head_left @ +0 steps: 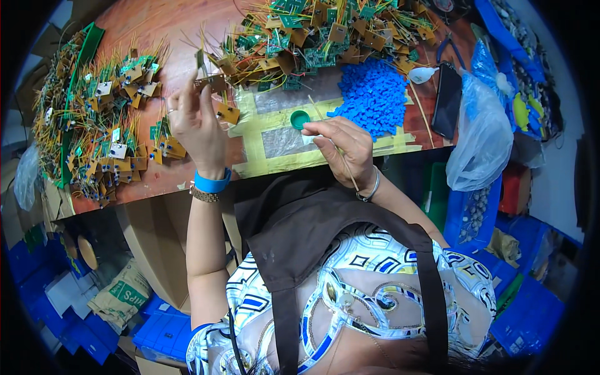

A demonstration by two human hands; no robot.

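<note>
My left hand (199,128), with a blue wristband at its wrist, is raised over the table and pinches a small brown circuit board (212,82) with thin wires. Another brown board (229,113) lies just right of that hand. A thin wooden stick (344,164) is held in the closed fingers of my right hand (347,147), slanting past the fingertips. Beside those fingertips sits a small round green cap (300,119), its hollow side up, on the yellow-taped patch (250,147) of the table.
A heap of small blue plastic pieces (372,97) lies right of centre. Wired circuit boards (312,31) pile up at the back, and more boards (119,147) spread at the left. A black phone (446,100), pliers (451,50) and a clear plastic bag (480,150) are at the right.
</note>
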